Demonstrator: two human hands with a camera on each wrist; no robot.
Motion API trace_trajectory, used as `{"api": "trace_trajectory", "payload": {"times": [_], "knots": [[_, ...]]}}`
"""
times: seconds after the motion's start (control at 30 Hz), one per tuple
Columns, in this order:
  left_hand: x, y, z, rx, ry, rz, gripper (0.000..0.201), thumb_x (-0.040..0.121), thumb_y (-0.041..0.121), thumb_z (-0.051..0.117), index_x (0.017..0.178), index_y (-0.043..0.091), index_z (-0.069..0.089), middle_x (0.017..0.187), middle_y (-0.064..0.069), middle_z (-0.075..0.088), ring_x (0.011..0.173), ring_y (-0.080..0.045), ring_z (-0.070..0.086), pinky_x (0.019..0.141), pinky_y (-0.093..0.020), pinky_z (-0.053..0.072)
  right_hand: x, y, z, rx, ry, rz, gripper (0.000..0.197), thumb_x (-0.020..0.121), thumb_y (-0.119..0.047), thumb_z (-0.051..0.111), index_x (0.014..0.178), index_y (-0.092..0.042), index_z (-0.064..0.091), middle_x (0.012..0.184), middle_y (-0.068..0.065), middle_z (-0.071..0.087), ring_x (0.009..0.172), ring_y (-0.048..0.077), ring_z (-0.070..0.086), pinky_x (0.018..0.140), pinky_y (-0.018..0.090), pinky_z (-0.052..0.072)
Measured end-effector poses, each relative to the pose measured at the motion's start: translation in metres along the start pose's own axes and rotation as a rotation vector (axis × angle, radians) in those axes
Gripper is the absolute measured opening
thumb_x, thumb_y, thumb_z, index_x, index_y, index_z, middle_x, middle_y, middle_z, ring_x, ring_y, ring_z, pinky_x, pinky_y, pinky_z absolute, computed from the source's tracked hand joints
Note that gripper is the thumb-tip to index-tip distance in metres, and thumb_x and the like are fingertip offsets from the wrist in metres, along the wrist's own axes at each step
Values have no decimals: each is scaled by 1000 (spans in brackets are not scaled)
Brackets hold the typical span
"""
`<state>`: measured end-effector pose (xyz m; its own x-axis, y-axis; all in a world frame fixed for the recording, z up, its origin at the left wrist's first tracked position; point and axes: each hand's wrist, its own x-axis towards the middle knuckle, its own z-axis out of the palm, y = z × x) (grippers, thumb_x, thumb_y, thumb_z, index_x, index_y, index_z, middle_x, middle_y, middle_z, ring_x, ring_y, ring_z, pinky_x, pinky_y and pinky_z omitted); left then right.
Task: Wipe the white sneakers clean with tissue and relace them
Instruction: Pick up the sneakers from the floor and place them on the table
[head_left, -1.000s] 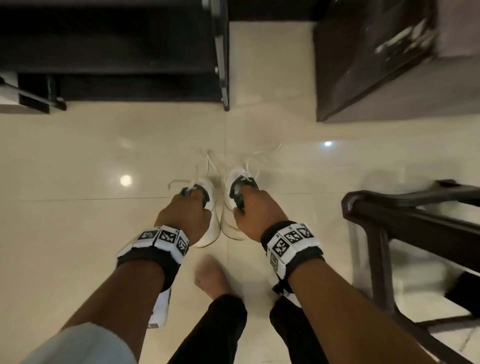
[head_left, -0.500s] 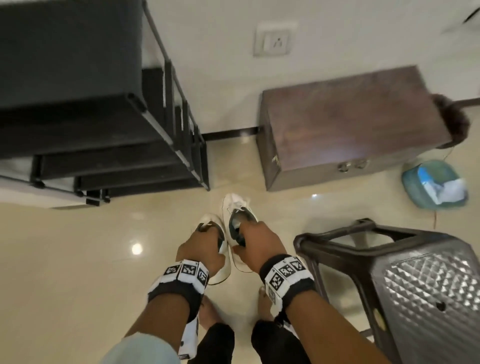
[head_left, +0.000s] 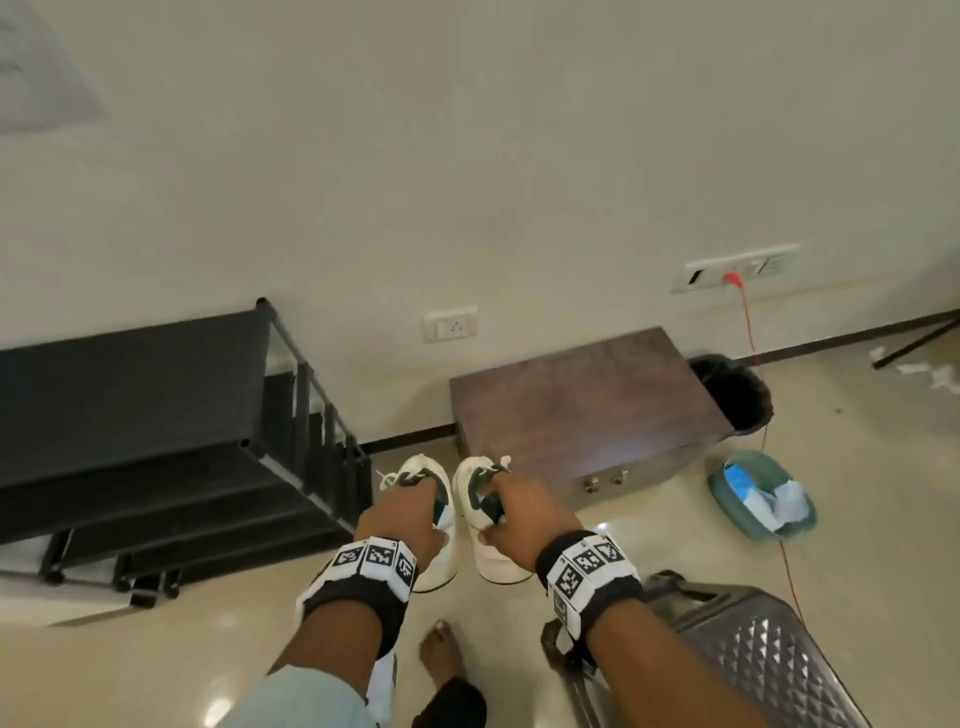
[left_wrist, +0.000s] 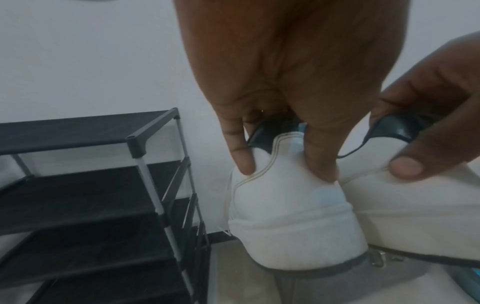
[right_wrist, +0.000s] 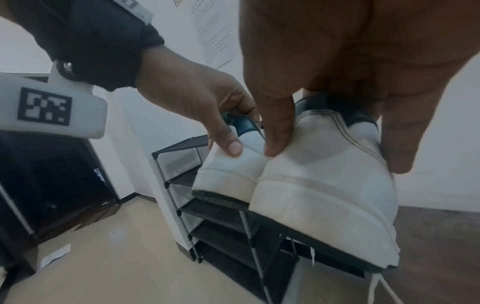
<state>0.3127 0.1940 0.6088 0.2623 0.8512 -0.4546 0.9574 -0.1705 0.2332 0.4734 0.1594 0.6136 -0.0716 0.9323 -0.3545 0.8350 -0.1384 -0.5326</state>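
Two white sneakers with dark collars hang side by side above the floor, heels toward me. My left hand (head_left: 410, 512) grips the heel collar of the left sneaker (head_left: 441, 564), fingers curled over its back (left_wrist: 293, 222). My right hand (head_left: 511, 514) grips the heel of the right sneaker (head_left: 498, 564) the same way (right_wrist: 327, 197). White laces (head_left: 387, 478) trail loose from the fronts. A blue-green basin (head_left: 727, 493) with crumpled tissue (head_left: 784, 501) sits on the floor at the right.
A black shoe rack (head_left: 156, 415) stands at the left against the wall. A brown wooden box (head_left: 582, 410) lies ahead, a dark bin (head_left: 735, 389) behind it. A dark plastic stool (head_left: 753, 654) is at my right. An orange cord (head_left: 750, 343) runs from the wall socket.
Both hands have lifted the sneakers off the floor by their heels. My view has risen and tilted up, bringing the wall, the box and the basin into sight.
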Motion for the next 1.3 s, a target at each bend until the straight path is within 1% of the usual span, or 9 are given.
{"api": "trace_trajectory", "payload": {"times": [0.2, 0.27, 0.37, 0.53, 0.67, 0.77, 0.87, 1.13, 1.3], "knots": [[57, 31, -28, 3, -11, 106, 34, 87, 34, 61, 116, 21, 50, 121, 0, 54, 110, -22, 54, 81, -30, 41, 47, 23, -43, -34, 37, 59, 31, 78, -20, 70, 107, -18, 59, 109, 3, 63, 94, 21, 60, 80, 30, 51], [81, 36, -35, -15, -12, 137, 32, 85, 33, 62, 113, 22, 51, 116, 1, 54, 108, -21, 54, 79, -28, 40, 66, 28, -56, -53, 32, 84, 33, 79, -23, 70, 109, -19, 57, 111, 3, 62, 95, 21, 59, 78, 28, 48], [114, 46, -44, -24, -39, 166, 29, 84, 33, 63, 108, 22, 51, 107, 2, 57, 103, -20, 56, 74, -26, 37, 92, 34, -76, -86, 37, 100, 33, 80, -23, 69, 110, -16, 57, 112, 3, 62, 99, 22, 58, 81, 29, 47], [150, 64, -56, 4, -37, 213, 25, 85, 35, 60, 102, 21, 48, 103, 0, 63, 96, -22, 61, 71, -28, 43, 120, 44, -103, -141, 48, 164, 29, 81, -24, 69, 106, -14, 58, 107, 5, 63, 93, 23, 59, 73, 26, 44], [171, 81, -60, -14, -29, 232, 26, 86, 34, 58, 106, 20, 47, 105, -2, 64, 98, -24, 61, 75, -32, 46, 137, 51, -125, -177, 53, 207, 27, 80, -30, 68, 101, -16, 57, 104, 4, 62, 89, 22, 60, 76, 32, 51], [183, 94, -57, -16, -25, 246, 27, 88, 32, 56, 109, 19, 47, 109, -5, 62, 102, -25, 61, 77, -36, 47, 150, 61, -139, -245, 46, 202, 28, 80, -31, 66, 101, -16, 57, 104, 4, 61, 90, 23, 59, 76, 33, 50], [197, 107, -54, -45, -28, 229, 27, 88, 31, 56, 110, 20, 47, 111, -5, 61, 104, -26, 60, 80, -36, 47, 165, 73, -152, -303, 39, 196, 31, 80, -35, 66, 104, -17, 56, 105, 3, 60, 92, 21, 58, 75, 31, 47], [252, 146, -33, -79, 0, 183, 22, 91, 26, 52, 112, 19, 49, 117, -4, 60, 108, -26, 59, 81, -35, 47, 213, 136, -171, -338, 3, 115, 32, 80, -39, 66, 103, -20, 55, 104, 1, 60, 90, 20, 59, 79, 32, 51], [289, 210, -1, -121, -39, 4, 25, 92, 28, 50, 114, 18, 48, 118, -5, 59, 110, -26, 57, 83, -36, 48, 248, 217, -180, -300, -41, 24, 25, 82, -40, 63, 98, -23, 55, 102, -3, 59, 85, 15, 55, 76, 28, 49]]}}
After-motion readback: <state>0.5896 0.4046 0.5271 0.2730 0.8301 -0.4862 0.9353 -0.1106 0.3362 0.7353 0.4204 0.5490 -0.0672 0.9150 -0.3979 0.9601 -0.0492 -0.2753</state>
